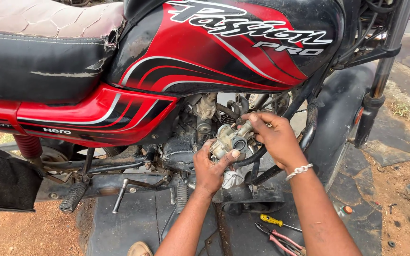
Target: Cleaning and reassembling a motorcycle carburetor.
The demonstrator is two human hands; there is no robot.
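2 hands, left hand (pixel 210 169) and right hand (pixel 275 139), grip 1 carburetor (pixel 229 140)

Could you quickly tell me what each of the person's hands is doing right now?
Left hand: closed on the carburetor, gripping it from below.
Right hand: closed on the top of the same carburetor, fingers curled over it beside the engine.

The carburetor (pixel 229 140) is a small, dull grey-tan metal casting with a round bore facing the viewer. It sits tilted beside the engine, below the red tank, near the scene's middle, gripped from the left and from the right.
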